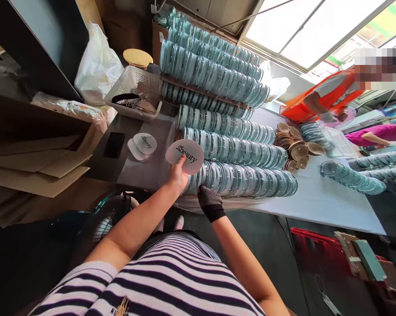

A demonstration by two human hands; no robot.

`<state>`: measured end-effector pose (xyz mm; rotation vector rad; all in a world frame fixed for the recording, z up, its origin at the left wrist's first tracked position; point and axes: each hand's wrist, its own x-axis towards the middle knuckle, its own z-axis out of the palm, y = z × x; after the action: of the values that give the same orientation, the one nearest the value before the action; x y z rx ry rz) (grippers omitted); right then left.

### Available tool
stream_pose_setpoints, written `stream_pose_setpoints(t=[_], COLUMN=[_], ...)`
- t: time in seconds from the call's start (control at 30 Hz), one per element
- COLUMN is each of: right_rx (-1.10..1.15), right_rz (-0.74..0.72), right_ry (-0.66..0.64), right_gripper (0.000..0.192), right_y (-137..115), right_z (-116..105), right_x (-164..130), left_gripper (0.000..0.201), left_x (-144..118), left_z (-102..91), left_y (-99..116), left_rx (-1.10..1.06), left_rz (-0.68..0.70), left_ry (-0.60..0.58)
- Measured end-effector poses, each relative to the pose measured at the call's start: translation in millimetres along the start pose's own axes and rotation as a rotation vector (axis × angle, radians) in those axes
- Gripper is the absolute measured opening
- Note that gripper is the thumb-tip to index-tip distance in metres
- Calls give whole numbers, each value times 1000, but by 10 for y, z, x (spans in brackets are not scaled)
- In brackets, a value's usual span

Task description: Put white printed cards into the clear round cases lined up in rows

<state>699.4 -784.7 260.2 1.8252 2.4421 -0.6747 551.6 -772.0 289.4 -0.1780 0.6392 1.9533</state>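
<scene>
Setting: workshop table (316, 202) under a bright window, draped in pale cloth and loaded with rows of discs.
Landmark: stacked rows of round glass-edged discs (224, 149), lying on their sides in long rolls; every place below is given relative to them.
Disc in hand: 1 round white disc printed "Sbeauty" (185, 156), held up just at the near-left end of the rows, printed face toward the camera, probably so the print can be read.
Left hand (178, 175): bare, fingers pinched on the disc's lower edge, which keeps them off the print.
Right hand (208, 199): in a dark dotted glove, pressed against the lowest row's near end; whether its fingers are curled or spread I cannot tell.
Small pile: 2 or 3 more printed discs (142, 145), left of the rows, lying flat.
Phone (114, 144): further left, flat on the table.
White basket (134, 92): behind and left of the rows.
Brown lids (293, 147): right of the rows, heaped loosely.
Other people: an orange sleeve (326, 94), far right.
</scene>
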Motion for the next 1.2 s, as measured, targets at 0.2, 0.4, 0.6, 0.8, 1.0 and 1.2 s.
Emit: stream_pose_setpoints(t=[0.2, 0.4, 0.6, 0.8, 1.0, 1.2], right_rx=[1140, 863, 312, 147, 207, 187], right_rz=[-13, 68, -110, -447, -482, -128], right_ry=[-351, -481, 90, 687, 671, 731], right_gripper=[44, 23, 29, 57, 44, 51], right_y=[61, -9, 62, -169, -359, 91], right_z=[-17, -78, -608, -720, -328, -298], right_x=[65, 166, 135, 58, -79, -466], left_gripper=[23, 25, 35, 43, 31, 42], left_x=[-71, -74, -52, -177, -325, -48], left_z=[-9, -59, -20, 15, -56, -122], left_y=[-36, -88, -115, -111, -163, 202], left_rx=[37, 22, 64, 145, 275, 95], left_rz=[-6, 40, 136, 260, 264, 333], left_ry=[-6, 4, -57, -130, -61, -36])
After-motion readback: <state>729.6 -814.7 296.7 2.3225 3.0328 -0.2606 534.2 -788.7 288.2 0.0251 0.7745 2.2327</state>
